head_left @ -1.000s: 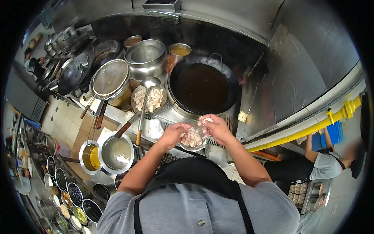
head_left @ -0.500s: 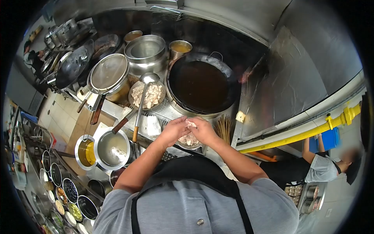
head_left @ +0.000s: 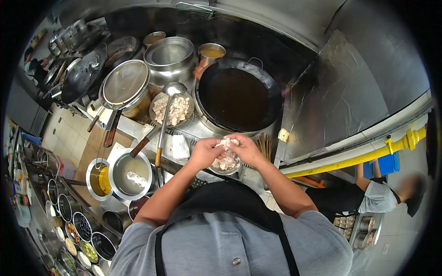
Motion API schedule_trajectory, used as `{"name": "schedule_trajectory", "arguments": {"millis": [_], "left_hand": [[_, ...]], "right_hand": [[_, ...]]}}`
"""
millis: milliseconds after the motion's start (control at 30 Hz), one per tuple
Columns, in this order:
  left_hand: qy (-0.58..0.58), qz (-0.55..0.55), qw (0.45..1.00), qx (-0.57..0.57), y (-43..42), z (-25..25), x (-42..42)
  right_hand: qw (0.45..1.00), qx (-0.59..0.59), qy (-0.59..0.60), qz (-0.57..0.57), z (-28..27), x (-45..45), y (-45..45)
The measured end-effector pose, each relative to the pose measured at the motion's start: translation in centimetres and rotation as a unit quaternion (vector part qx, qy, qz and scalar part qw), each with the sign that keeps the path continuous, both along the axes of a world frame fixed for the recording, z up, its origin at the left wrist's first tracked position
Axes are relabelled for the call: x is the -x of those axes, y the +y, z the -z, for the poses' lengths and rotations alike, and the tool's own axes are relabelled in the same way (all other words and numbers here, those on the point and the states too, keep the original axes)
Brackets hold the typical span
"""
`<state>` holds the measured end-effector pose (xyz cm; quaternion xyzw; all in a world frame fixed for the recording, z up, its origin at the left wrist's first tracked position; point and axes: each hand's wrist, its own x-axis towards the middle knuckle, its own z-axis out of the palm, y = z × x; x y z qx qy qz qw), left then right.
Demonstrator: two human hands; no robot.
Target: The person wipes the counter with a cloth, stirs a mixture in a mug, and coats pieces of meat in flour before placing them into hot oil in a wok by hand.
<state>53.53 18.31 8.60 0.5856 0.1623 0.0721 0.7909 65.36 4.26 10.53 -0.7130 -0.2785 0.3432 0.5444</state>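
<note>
Both my hands meet above a metal bowl (head_left: 224, 173) at the counter's front edge. Pale raw meat pieces (head_left: 225, 163) fill that bowl. My left hand (head_left: 206, 153) is closed, its fingers pinching some of the meat. The fingers of my right hand (head_left: 247, 151) curl round the same pale clump from the other side. Just beyond them sits a large black wok (head_left: 272, 87) of dark oil. To the left, a perforated strainer (head_left: 189, 116) carries whitish meat chunks, and a ladle (head_left: 174, 88) with a wooden-ended handle lies across it.
A folded white cloth (head_left: 180, 147) lies left of my hands. Further left are a pot (head_left: 148, 172) of cloudy liquid and a mesh strainer (head_left: 125, 83) on a pot. A yellow pipe (head_left: 350, 163) runs along the right, with another person (head_left: 375, 195) beyond it.
My hands have spread slightly apart, with the right one shifting right. More of the pale meat shows between them and in the bowl. The view has shifted a little.
</note>
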Motion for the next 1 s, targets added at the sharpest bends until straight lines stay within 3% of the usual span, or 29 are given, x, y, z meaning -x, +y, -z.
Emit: {"name": "schedule_trajectory", "arguments": {"millis": [33,67,100,133,167,200,233,267,300,367,500,633,667,700,767,800,833,900,967,1000], "left_hand": [[0.009,0.011,0.996,-0.087,0.0,0.2,0.0],[0.008,0.008,0.996,-0.084,-0.1,-0.3,0.0],[0.015,-0.023,0.979,-0.202,-0.3,-1.1,0.0],[0.023,-0.053,0.946,-0.318,-0.5,-1.5,0.1],[0.025,-0.056,0.948,-0.314,-0.5,-1.3,0.1],[0.022,-0.075,0.930,-0.359,-0.4,-1.2,0.0],[0.018,-0.092,0.910,-0.405,-0.4,-1.2,0.0],[0.017,-0.095,0.910,-0.404,-0.3,-1.1,-0.1],[0.027,-0.083,0.915,-0.393,0.0,-1.2,-0.1],[0.035,-0.072,0.920,-0.383,0.2,-1.2,0.1],[0.061,-0.028,0.958,-0.279,0.4,-0.5,0.6],[-0.030,-0.061,0.987,-0.146,-0.1,-0.4,0.2],[-0.064,-0.063,0.990,-0.107,-0.2,-0.6,0.3],[-0.100,-0.059,0.991,-0.069,-0.4,-0.8,0.4],[-0.097,-0.083,0.989,-0.075,-0.4,-0.8,0.4],[-0.106,-0.071,0.956,-0.264,0.0,-0.6,0.3],[-0.110,-0.056,0.889,-0.442,0.3,-0.4,0.3],[-0.075,-0.018,0.908,-0.413,-0.1,-0.8,1.3],[-0.040,0.024,0.923,-0.383,0.1,-0.6,2.7],[-0.049,0.002,0.919,-0.391,0.9,-0.1,3.8]], "right_hand": [[1.000,-0.007,-0.009,-0.022,-0.4,0.5,0.0],[0.999,-0.013,-0.017,-0.036,-1.2,0.6,0.1],[0.999,-0.011,-0.019,-0.038,-1.2,0.5,0.3],[0.993,-0.028,-0.099,-0.061,-1.1,0.5,0.3],[0.980,-0.041,-0.177,-0.087,-0.9,0.5,0.3],[0.979,-0.040,-0.177,-0.090,-0.8,0.3,0.3],[0.994,-0.013,-0.078,-0.073,-0.7,-0.1,0.2],[0.998,0.015,0.020,-0.058,-0.9,-0.5,0.3],[0.998,0.014,0.018,-0.059,-1.2,-0.9,0.5],[0.985,-0.055,0.165,0.013,-2.0,-1.7,0.9],[0.991,-0.015,0.136,-0.001,-2.5,-3.1,1.3],[0.984,-0.021,0.177,-0.033,-3.0,-2.2,1.7],[0.962,-0.046,0.267,-0.033,-3.7,-1.3,2.0],[0.962,-0.045,0.268,-0.035,-3.5,-0.9,2.2],[0.990,-0.014,0.090,-0.104,-3.0,-0.5,2.3],[0.993,0.021,0.047,-0.103,-2.6,-0.6,2.3],[0.993,0.021,0.047,-0.103,-2.5,-0.7,2.2],[0.983,-0.007,-0.136,-0.122,-2.9,-0.7,1.9],[0.959,-0.067,-0.242,-0.134,-1.9,-3.8,1.1],[0.974,-0.040,-0.220,-0.044,-2.9,-7.1,0.4]]}}
